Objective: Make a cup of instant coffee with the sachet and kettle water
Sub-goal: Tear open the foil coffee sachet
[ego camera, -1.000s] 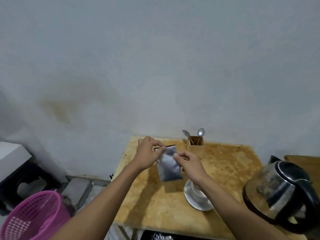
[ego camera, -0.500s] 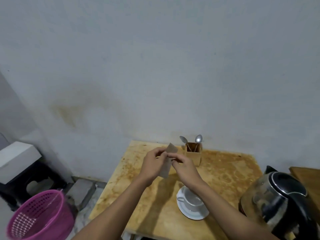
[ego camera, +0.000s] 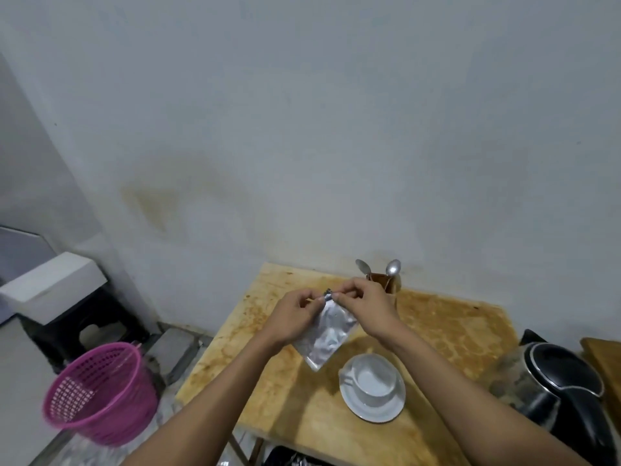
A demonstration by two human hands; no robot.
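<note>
A silver foil sachet hangs tilted above the wooden table. My left hand and my right hand both pinch its top edge, fingertips close together. Below and to the right of the sachet a white cup stands on a white saucer; the cup looks empty. A glass kettle with a black lid and handle stands at the table's right edge.
A small wooden holder with two spoons stands at the back of the table by the wall. A pink plastic basket sits on the floor at left, beside a black stool carrying a white box.
The sachet has turned from edge-on to showing its silver face, hanging lower between my hands. Both hands still pinch its top. The view has shifted, the table sitting further right.
</note>
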